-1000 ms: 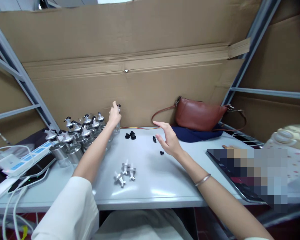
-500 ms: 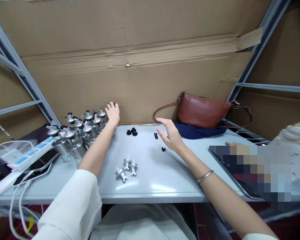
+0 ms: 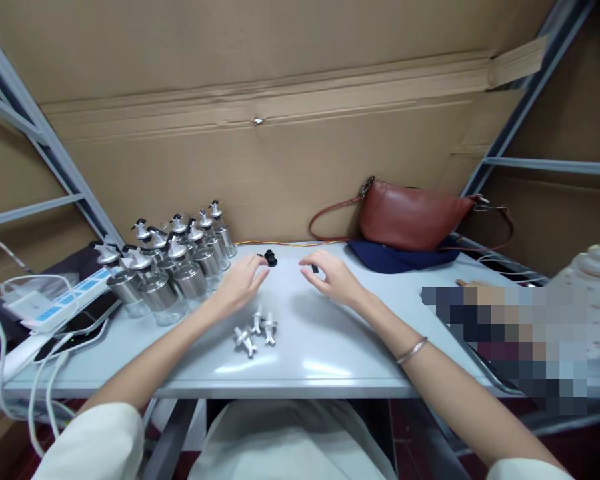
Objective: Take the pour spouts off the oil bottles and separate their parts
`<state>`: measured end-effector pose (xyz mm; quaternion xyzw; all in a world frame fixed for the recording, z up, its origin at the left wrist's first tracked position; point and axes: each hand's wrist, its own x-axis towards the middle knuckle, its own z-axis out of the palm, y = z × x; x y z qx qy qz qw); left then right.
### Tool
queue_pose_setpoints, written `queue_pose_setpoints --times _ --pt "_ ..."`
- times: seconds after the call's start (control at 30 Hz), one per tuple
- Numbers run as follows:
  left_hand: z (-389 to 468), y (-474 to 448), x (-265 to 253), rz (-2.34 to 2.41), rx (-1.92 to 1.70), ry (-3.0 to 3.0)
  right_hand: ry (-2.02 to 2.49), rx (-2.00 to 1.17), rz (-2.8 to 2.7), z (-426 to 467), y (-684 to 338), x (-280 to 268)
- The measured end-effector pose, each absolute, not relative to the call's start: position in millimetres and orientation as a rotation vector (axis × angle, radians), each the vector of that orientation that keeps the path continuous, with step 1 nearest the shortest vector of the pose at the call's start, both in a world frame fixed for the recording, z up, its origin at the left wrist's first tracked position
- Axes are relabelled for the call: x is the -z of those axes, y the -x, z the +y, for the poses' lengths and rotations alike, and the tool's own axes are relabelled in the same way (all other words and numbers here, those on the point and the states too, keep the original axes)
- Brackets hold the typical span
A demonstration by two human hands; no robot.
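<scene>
A table [image 3: 360, 353] bears bottles [image 3: 159, 293] along its left. The left hand [image 3: 240, 285] and right hand [image 3: 334, 277] have fingers parted, seemingly holding nothing. Silver spouts [image 3: 270, 327] lie nearer. Black caps [image 3: 271, 259] sit at the left fingertips, contact unclear: apparently a reach, calling for a fine pinch.

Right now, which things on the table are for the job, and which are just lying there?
Probably for the job, near the left hand and right hand:
metal-sleeved glass bottles
loose silver pourer spouts
round black parts
small black piece

Probably just lying there:
brown leather bag
navy cloth item
white power strip
</scene>
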<state>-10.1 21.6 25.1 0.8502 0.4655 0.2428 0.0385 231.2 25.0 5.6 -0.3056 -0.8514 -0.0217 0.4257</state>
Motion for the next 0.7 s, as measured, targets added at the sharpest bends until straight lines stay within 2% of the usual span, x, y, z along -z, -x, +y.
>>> queue_pose_setpoints --times 0.23,0.37,0.5,0.7 --pt "-53 44 -1 1.201 -0.347 -2.616 0.607 -0.158 -2.494 -7 -196 -5" --pt "-44 34 2 1.137 -0.313 -2.635 0.569 -0.200 -2.603 -11 -185 -1" --pt "-16 7 -2 1.056 -0.227 -2.689 0.734 -0.337 -2.576 -1 -194 1" --pt "15 -16 16 0.891 -0.477 -2.703 0.928 -0.571 -2.456 12 -213 2"
